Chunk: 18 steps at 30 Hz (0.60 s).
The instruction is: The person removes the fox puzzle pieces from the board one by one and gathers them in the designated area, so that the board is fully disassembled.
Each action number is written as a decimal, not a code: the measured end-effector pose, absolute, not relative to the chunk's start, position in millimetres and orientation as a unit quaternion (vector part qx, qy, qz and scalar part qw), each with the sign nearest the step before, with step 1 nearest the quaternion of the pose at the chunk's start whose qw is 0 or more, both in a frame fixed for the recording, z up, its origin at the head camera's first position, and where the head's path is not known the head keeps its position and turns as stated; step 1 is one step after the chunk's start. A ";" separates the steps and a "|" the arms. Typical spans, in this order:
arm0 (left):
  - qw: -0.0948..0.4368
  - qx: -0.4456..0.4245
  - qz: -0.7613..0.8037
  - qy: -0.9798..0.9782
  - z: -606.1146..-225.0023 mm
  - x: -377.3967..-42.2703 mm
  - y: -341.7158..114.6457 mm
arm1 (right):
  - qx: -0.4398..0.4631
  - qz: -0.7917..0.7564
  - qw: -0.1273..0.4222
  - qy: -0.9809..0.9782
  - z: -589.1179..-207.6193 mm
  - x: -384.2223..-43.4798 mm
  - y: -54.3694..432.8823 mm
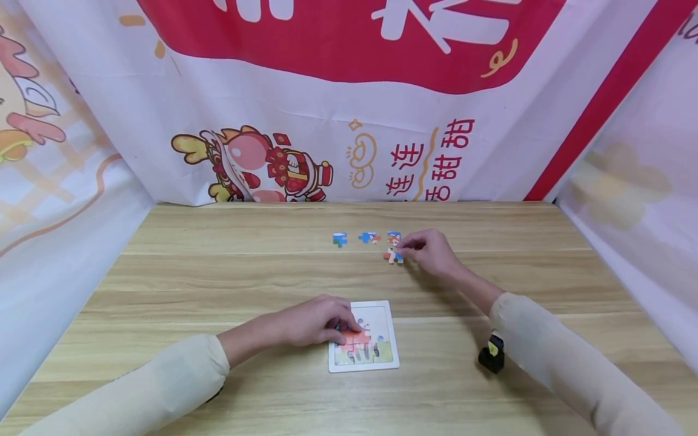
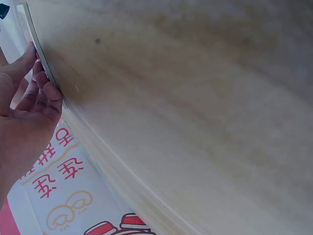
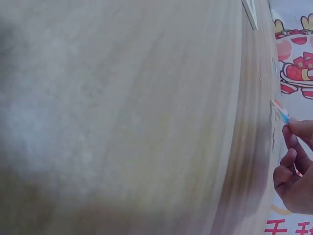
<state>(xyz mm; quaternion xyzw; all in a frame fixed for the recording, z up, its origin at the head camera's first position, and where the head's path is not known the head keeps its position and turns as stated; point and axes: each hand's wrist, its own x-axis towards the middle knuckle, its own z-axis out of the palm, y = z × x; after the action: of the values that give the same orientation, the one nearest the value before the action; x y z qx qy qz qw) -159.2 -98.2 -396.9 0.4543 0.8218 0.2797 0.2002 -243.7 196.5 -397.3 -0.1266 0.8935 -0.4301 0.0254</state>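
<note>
A small square puzzle board (image 1: 395,339) with a white frame lies on the table, partly filled with picture pieces. My left hand (image 1: 322,321) rests over its left side, thumb and index finger touching the red pieces (image 1: 354,343) and hiding part of them. From the side, in the left wrist view, the left hand (image 2: 36,98) is at the edge of the board (image 2: 41,56). Farther back, my right hand (image 1: 433,251) pinches a puzzle piece (image 1: 394,257) between thumb and index finger. That piece (image 3: 280,111) appears tilted in the right wrist view.
Three loose puzzle pieces lie in a row at the back: a blue-green piece (image 1: 339,239), a blue piece with an orange patch (image 1: 369,237) and a fox-face piece (image 1: 394,237). A printed cloth (image 1: 305,97) hangs behind the wooden table (image 1: 245,272). A black device (image 1: 492,356) hangs below the right sleeve.
</note>
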 end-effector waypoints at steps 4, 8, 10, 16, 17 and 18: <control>0.202 0.452 0.280 0.822 -397.0 -159.1 -97.6 | -0.117 -0.419 0.026 0.900 -399.1 -246.9 196.3; 0.205 0.451 0.283 0.821 -396.8 -158.6 -97.5 | -0.100 -0.413 0.031 0.905 -400.3 -249.2 195.3; 0.207 0.449 0.285 0.821 -396.7 -158.7 -97.5 | -0.100 -0.410 0.030 0.906 -400.9 -250.2 195.1; 0.204 0.452 0.288 0.819 -397.9 -159.8 -97.9 | -0.106 -0.386 0.021 0.916 -403.0 -253.6 194.7; 0.202 0.455 0.289 0.818 -398.2 -160.1 -98.0 | -0.104 -0.383 0.021 0.918 -403.2 -254.1 194.6; 0.200 0.458 0.289 0.817 -398.5 -160.4 -98.0 | -0.106 -0.380 0.019 0.919 -403.4 -254.5 194.5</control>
<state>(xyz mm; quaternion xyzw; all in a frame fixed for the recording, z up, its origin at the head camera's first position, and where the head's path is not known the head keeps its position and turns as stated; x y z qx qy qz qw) -160.4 -98.0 -398.5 0.4575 0.8168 0.2890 0.1998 -254.5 194.5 -403.4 -0.1057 0.9189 -0.3795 0.0194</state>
